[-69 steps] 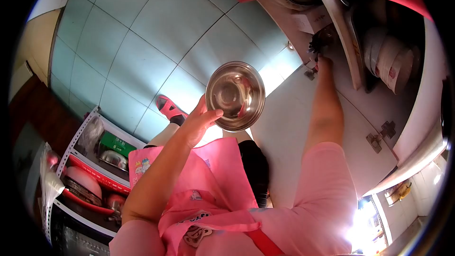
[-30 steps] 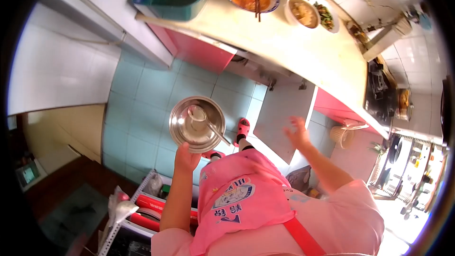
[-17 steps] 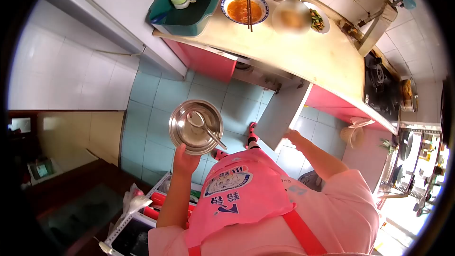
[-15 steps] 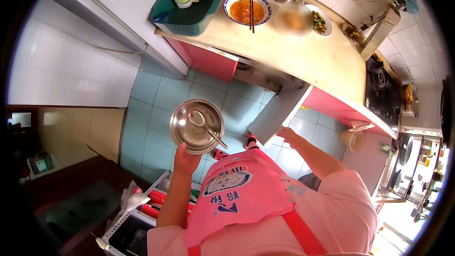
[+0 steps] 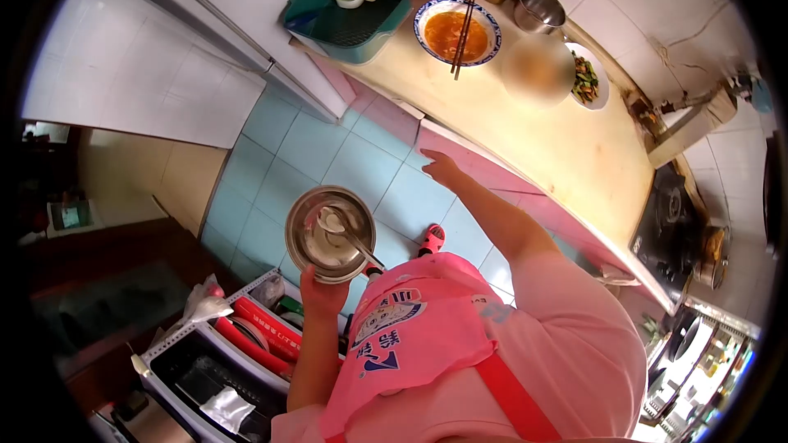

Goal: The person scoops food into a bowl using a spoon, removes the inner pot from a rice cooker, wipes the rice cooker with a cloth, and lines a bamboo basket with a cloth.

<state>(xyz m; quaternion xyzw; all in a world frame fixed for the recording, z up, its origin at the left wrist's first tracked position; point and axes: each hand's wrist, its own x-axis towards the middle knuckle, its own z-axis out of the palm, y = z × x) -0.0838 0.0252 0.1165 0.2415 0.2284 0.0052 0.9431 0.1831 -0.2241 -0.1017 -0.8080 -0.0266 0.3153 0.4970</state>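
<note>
My left hand point(image 5: 323, 291) grips the near rim of a round stainless steel bowl point(image 5: 304, 239), held over the floor in front of me. Inside the bowl lies a large metal spoon point(image 5: 351, 239), its handle sticking out over the rim towards me. My right hand point(image 5: 441, 166) is stretched forward beside the pink cabinet front point(image 5: 484, 162) below the counter. Its fingers are partly extended and hold nothing that I can see; whether they touch the door is unclear.
On the counter point(image 5: 525, 127) stand a green basin point(image 5: 353, 37), a patterned bowl of orange-red food point(image 5: 451, 33) with chopsticks point(image 5: 464, 37), a plate of greens point(image 5: 585, 78) and a small steel bowl point(image 5: 539, 10). A black stove point(image 5: 669, 209) is at right, a storage rack point(image 5: 238, 344) at lower left.
The cabinet door, which stood open with my right hand at its edge, is now closed. My right hand moved forward and left. The steel bowl shifted slightly, still in my left hand.
</note>
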